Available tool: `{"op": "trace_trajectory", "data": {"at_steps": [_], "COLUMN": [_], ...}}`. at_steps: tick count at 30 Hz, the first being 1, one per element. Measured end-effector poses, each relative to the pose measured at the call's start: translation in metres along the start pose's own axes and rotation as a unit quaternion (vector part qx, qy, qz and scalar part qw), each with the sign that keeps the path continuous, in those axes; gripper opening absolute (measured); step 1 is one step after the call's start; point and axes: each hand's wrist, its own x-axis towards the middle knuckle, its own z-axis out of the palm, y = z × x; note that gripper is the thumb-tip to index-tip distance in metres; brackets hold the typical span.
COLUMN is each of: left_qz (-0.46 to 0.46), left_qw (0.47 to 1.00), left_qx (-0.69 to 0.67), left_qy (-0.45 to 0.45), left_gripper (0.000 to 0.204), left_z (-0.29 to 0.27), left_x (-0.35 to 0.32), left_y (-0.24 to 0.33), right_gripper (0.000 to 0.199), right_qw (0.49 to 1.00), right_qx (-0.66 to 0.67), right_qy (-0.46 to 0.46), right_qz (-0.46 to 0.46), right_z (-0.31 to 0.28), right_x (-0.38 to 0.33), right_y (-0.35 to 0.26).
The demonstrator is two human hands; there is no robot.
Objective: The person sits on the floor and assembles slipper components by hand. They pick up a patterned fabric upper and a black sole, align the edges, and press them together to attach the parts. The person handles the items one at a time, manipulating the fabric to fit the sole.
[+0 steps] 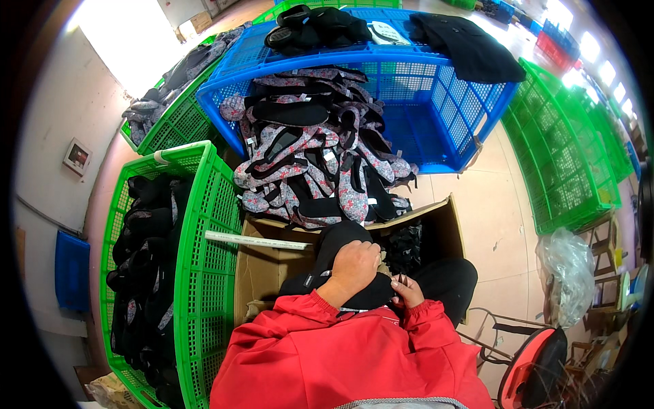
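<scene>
Over my lap, my left hand is closed in a fist, its fingers curled under and out of sight. Close beside it, my right hand is pinched, thumb against fingers; whatever it holds is too small or hidden to name. A crumpled tan scrap shows between the two hands. Dark cloth lies under them, and I cannot tell how much of it is my trousers. Just ahead of my knees, an open cardboard box has black plastic inside. A white stick lies across the box's left side.
Floral slip-on shoes spill from a blue crate lying on its side ahead. Black garments rest on top of it. At left, a green crate holds black shoes. More green crates and a clear plastic bag stand at right.
</scene>
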Motion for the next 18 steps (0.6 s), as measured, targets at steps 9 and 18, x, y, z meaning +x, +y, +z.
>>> {"op": "trace_trajectory", "data": {"at_steps": [9, 18], "left_qz": [-0.006, -0.003], "left_qw": [1.000, 1.000], "left_qx": [0.001, 0.001], "left_qy": [-0.007, -0.015], "left_gripper": [0.010, 0.010], "left_z": [-0.0017, -0.0011], "left_x": [0.0000, 0.0001], "left_y": [0.0006, -0.0003], "right_gripper": [0.018, 0.018], "right_qw": [1.000, 1.000], "right_qx": [-0.002, -0.006], "right_qy": [0.001, 0.003], "right_qz": [-0.002, 0.002], "right_z": [0.0023, 0.0009], "right_x": [-0.0009, -0.0002], "right_y": [-0.0019, -0.0013]}}
